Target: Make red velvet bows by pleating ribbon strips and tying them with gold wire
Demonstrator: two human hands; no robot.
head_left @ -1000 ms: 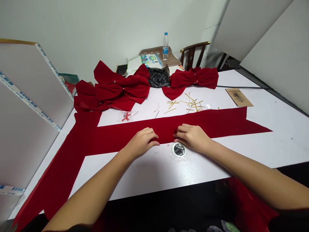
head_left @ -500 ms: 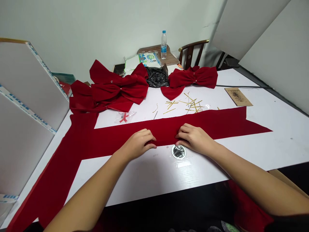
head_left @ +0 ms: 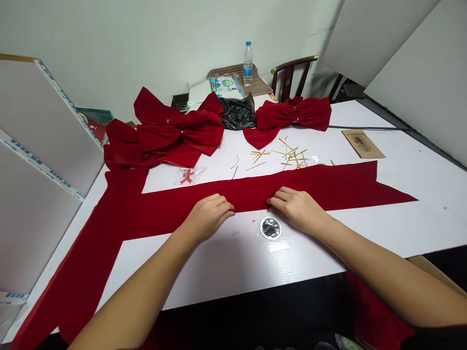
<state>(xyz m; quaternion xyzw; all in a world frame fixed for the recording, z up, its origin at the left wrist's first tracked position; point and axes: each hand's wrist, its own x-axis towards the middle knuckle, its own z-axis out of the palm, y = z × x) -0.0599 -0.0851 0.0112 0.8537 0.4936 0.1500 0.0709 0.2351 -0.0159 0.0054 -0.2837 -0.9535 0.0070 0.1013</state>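
A long dark-red velvety ribbon lies across the white table, with a notched end at the right and a bend at the left that runs down toward me. My left hand is closed on the ribbon's near edge, thumb and fingers together. A short way to the right, my right hand pinches the same edge, its thumb partly hidden. Between the two hands the near edge is drawn up slightly. Just below my right hand, a round silver-rimmed disc sits on the table under clear tape or film.
Red bows are heaped at the back left, with more red bows at the back right. A black plastic bag sits between them. Gold twist ties lie scattered near a brown card. A water bottle stands behind.
Both hands have closed on the ribbon's near edge. That edge has risen away from me between them, uncovering more table above the disc.
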